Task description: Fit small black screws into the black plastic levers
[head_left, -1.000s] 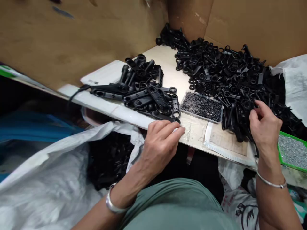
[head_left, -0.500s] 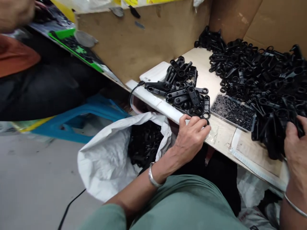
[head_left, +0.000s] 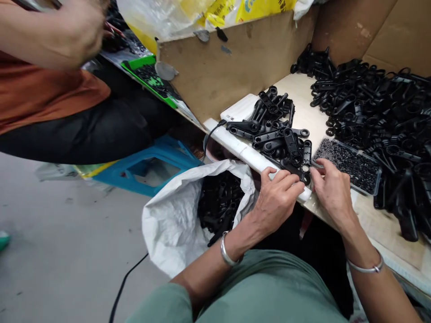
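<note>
My left hand (head_left: pixel 279 197) is at the front edge of the bench, its fingers curled over a black plastic arm with a ring-shaped end (head_left: pixel 305 179). Close by on the right, my right hand (head_left: pixel 332 190) has its thumb and fingers bent together beside that ring; whatever they pinch is too small or hidden to name. Just behind it lies a clear shallow box (head_left: pixel 362 172) of tiny black pieces. Beyond my left hand is a small heap of black plastic arms (head_left: pixel 269 134), overlapping at different angles.
A big pile of black plastic parts (head_left: pixel 373 103) covers the right side inside cardboard walls (head_left: pixel 235 63). Below the bench edge stands a white sack (head_left: pixel 171 224) holding black parts. At left, a co-worker in an orange top (head_left: pixel 63 96) sits by a blue stool (head_left: pixel 144 168) and green tray (head_left: pixel 151 76).
My right hand has come left from the large black parts at the right to beside my left hand. My left hand stays at the bench edge. The view has shifted left.
</note>
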The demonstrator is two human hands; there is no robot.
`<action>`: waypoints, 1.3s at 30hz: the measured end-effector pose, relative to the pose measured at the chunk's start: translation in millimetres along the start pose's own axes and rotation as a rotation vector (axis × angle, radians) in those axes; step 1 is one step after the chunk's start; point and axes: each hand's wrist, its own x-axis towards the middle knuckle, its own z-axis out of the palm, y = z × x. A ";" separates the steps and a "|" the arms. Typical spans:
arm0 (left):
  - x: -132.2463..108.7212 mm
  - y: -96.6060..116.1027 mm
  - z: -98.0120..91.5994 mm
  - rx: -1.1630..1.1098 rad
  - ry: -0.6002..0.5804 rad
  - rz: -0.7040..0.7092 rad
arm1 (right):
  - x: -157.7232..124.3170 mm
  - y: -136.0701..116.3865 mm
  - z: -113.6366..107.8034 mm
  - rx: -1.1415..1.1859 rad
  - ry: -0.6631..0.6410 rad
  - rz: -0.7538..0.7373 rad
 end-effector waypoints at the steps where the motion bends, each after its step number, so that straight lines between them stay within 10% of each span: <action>1: -0.4 -0.7 0.2 -0.010 0.000 -0.002 | 2.3 -3.0 3.1 -0.047 0.013 0.008; 13: 3.3 -13.6 -2.3 0.029 0.028 0.009 | 6.4 -8.2 -1.6 -0.227 0.020 -0.027; 20: 25.1 -22.8 -23.4 0.237 -0.293 0.183 | 11.7 -21.3 -2.9 -0.440 -0.054 -0.027; 27: 40.2 -31.4 -26.7 0.239 -0.373 0.255 | 8.1 -25.1 -18.6 -0.539 -0.067 -0.077; 39: 42.2 -18.1 -13.2 0.230 -0.255 0.262 | -60.2 98.1 -63.8 -0.422 0.082 -0.282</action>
